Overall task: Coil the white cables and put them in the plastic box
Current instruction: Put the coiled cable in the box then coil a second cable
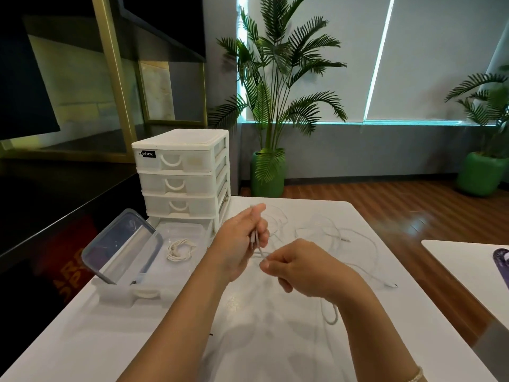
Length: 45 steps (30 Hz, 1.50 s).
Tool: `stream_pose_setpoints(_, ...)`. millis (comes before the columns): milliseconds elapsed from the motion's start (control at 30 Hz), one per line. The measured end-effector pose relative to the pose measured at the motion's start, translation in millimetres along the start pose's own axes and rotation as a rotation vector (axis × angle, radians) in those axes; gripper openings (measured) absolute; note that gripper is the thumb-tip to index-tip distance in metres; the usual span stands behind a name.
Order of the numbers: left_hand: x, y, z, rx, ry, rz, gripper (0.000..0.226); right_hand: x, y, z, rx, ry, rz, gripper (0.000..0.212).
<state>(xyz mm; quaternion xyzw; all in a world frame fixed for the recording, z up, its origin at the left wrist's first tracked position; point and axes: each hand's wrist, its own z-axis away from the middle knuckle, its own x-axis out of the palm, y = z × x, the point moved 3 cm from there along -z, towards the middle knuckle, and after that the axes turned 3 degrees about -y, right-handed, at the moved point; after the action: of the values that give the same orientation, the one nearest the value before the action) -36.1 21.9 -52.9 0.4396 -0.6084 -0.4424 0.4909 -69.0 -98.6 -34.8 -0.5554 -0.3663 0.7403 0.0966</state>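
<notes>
Your left hand is raised above the white table, fingers curled around a doubled length of white cable near its plug end, while your right hand pinches the same cable between thumb and fingertips just beside and below the left. The short stretch of cable between the two hands runs at a slant; the rest trails away in loose, tangled loops on the tabletop behind and to the right of your hands, with one connector end lying near the table's right edge and another loop showing just under your right forearm. To your left, a clear plastic box sits on the table, and one coiled white cable already lies inside it. The box's blue-rimmed lid stands tilted, propped in a pulled-out white drawer in front of the box. Behind the box, a white drawer unit stands at the table's far left corner. The near part of the table in front of your arms is bare, and the table's far edge runs just behind the loose loops, with wooden floor and two potted palms beyond. A beaded bracelet shows on your right wrist.
</notes>
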Motion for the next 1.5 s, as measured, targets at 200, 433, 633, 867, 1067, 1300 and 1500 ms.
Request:
stream_pose_setpoints(200,2,-5,3,0.068,-0.063,-0.697,0.040,2,4,0,-0.055,-0.012,-0.164,0.019)
stream_pose_setpoints(433,3,-5,7,-0.060,-0.243,-0.578,0.040,-17,20,-1,-0.060,0.326,-0.475,0.016)
stream_pose_setpoints(633,2,-6,9,-0.189,-0.391,-0.203,0.049,-15,22,-7,-0.105,0.534,-0.581,0.014)
stream_pose_setpoints(867,3,-4,11,-0.286,-0.418,0.222,0.045,-9,21,-12,-0.136,0.621,-0.649,0.016)
stream_pose_setpoints(1067,3,-8,7,-0.303,-0.343,0.385,0.058,-7,22,-15,-0.147,0.563,-0.513,0.011)
stream_pose_setpoints(1300,6,-9,5,-0.281,-0.294,0.485,0.062,-2,17,-15,-0.188,0.494,-0.237,0.033)
stream_pose_setpoints(1500,11,-11,7,-0.265,-0.290,0.428,0.062,1,16,-15,-0.199,0.626,-0.119,0.025)
